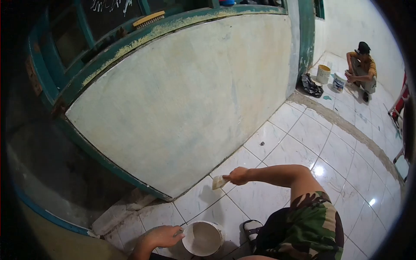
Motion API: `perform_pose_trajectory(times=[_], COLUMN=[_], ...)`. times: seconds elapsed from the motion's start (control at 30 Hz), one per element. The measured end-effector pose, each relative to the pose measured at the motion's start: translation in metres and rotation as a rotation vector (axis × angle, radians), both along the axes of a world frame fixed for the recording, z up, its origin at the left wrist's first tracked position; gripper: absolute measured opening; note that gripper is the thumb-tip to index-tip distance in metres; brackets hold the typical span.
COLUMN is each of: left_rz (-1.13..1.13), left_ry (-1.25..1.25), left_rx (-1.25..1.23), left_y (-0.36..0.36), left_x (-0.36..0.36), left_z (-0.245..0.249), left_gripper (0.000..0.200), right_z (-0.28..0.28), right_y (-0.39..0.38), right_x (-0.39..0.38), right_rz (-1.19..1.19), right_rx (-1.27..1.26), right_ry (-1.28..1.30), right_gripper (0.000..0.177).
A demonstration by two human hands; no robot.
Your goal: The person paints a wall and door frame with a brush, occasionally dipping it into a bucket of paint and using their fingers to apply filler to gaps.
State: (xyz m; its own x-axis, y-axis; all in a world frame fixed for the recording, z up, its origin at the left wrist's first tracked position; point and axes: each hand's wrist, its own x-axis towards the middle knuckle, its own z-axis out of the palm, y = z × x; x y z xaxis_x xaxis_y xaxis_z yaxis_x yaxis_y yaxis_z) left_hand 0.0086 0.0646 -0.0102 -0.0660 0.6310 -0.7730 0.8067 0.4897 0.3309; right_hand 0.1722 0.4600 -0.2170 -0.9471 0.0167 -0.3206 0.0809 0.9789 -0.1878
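Observation:
My right hand (238, 176) is closed around a paintbrush (219, 182) with wide, pale bristles. The brush is above the floor tiles, near the foot of the wall and apart from it. At the bottom of the view my left hand (166, 236) grips the left rim of a white bucket (222, 237). Pale, greyish-white paint or a similar liquid shows inside the bucket. In front of me, a low wall (186, 99) has a patchy, off-white surface.
A scrubbing brush (148, 19) lies on the green window ledge (190, 27). White tiles (307, 130) cover the floor, crossed by a rough cement strip (368, 136). At the back right, a person (366, 69) squats by two buckets (339, 82) and a black plastic bag (311, 86).

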Motion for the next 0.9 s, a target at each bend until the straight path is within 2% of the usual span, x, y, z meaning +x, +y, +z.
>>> perform_pose_trajectory(times=[0.13,0.2,0.27,0.47,0.6,0.67,0.77,0.9], left_rz=[-0.084,-0.116,-0.017,0.021,-0.038,0.02,-0.004,0.0], left_ry=[0.022,0.028,0.018,0.04,0.056,0.043,0.038,-0.017], left_rx=[0.053,0.087,0.002,-0.041,0.136,-0.042,0.013,0.112], left_y=[-0.006,-0.009,-0.011,-0.025,-0.035,-0.031,-0.036,-0.036], left_x=[0.0,-0.002,-0.002,-0.011,-0.016,-0.012,-0.017,-0.022], left_z=[0.001,0.005,0.011,0.013,0.004,0.01,0.001,-0.008], left_gripper=[0.055,0.056,0.057,0.056,0.051,0.058,0.059,0.052], right_z=[0.012,0.016,0.017,0.025,0.016,0.013,0.001,0.016], right_y=[-0.051,-0.067,-0.078,-0.092,-0.087,-0.085,-0.081,-0.087], right_x=[-0.014,-0.015,-0.017,-0.023,-0.029,-0.031,-0.037,-0.032], right_rz=[0.087,0.091,0.187,0.128,0.106,0.082,0.06,0.049], right_rx=[0.077,0.065,0.066,0.037,0.042,0.003,-0.014,-0.002], right_ry=[-0.032,-0.016,0.064,-0.005,0.007,0.009,-0.001,-0.084], right_gripper=[0.057,0.054,0.045,0.053,0.054,0.053,0.052,0.057])
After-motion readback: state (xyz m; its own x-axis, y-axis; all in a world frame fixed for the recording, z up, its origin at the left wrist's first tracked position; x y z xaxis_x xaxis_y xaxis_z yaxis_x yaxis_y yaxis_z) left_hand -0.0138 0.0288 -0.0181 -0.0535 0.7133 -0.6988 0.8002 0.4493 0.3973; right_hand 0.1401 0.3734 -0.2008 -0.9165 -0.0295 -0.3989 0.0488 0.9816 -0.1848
